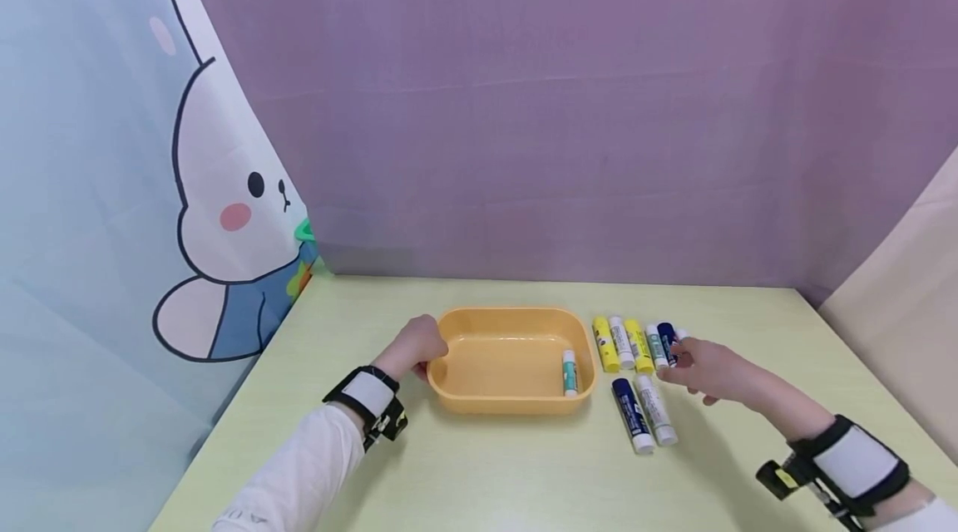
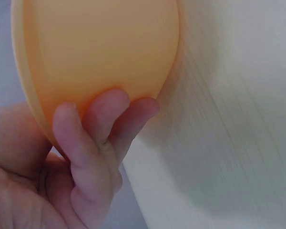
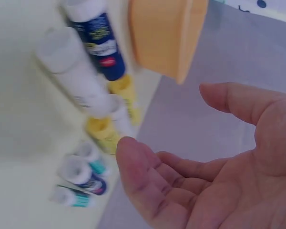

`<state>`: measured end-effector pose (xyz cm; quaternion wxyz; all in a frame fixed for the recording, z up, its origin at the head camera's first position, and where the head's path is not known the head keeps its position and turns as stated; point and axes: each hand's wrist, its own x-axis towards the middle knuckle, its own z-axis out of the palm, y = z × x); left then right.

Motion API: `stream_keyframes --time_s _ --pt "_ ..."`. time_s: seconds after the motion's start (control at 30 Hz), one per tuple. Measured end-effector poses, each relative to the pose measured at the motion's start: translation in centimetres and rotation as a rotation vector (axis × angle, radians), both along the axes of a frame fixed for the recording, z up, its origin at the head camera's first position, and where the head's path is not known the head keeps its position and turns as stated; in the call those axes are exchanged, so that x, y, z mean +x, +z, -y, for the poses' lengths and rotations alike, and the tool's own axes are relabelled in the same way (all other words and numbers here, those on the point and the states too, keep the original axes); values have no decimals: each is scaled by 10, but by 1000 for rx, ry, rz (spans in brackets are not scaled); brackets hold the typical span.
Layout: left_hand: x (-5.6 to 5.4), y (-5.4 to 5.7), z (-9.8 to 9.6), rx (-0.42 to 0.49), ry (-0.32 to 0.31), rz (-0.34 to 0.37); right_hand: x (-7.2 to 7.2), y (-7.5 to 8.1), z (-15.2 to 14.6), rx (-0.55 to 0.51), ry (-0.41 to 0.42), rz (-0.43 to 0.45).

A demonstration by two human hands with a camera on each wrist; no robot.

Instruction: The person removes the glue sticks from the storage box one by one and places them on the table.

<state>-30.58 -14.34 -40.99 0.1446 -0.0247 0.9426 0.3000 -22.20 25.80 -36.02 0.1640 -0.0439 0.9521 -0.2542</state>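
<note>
My left hand [image 1: 421, 342] grips the left end of a yellow-orange plastic tray [image 1: 516, 405]; in the left wrist view its fingertips press the outer wall [image 2: 105, 52]. A small white-and-teal glue stick [image 1: 570, 372] stands or leans at the tray's right end. My right hand [image 1: 714, 370] hovers by the right end of a row of glue sticks, thumb and fingers apart, holding nothing. That row has yellow [image 1: 605, 344], white [image 1: 621, 342], teal [image 1: 656, 345] and navy [image 1: 667, 337] sticks. Below the row lie a larger navy glue stick [image 1: 632, 416] and a white one [image 1: 655, 410].
Everything rests on a pale green-yellow table [image 1: 479, 474]. A purple cloth [image 1: 554, 116] hangs behind it, a blue cloth with a cartoon rabbit [image 1: 247, 183] at the left, and a pale cloth [image 1: 898, 316] at the right.
</note>
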Motion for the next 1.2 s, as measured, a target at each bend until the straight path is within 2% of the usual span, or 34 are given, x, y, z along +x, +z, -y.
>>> stream_keyframes --time_s 0.4,0.7,0.9,1.2 --pt "1 2 -2 -19 3 7 -8 49 39 79 136 -174" --pt "1 2 -2 -29 3 10 -16 68 87 75 214 -215" --pt "2 4 -3 -29 5 12 -23 63 111 86 265 -200" --pt "-2 1 -3 -35 -2 27 -38 33 132 170 255 -136"
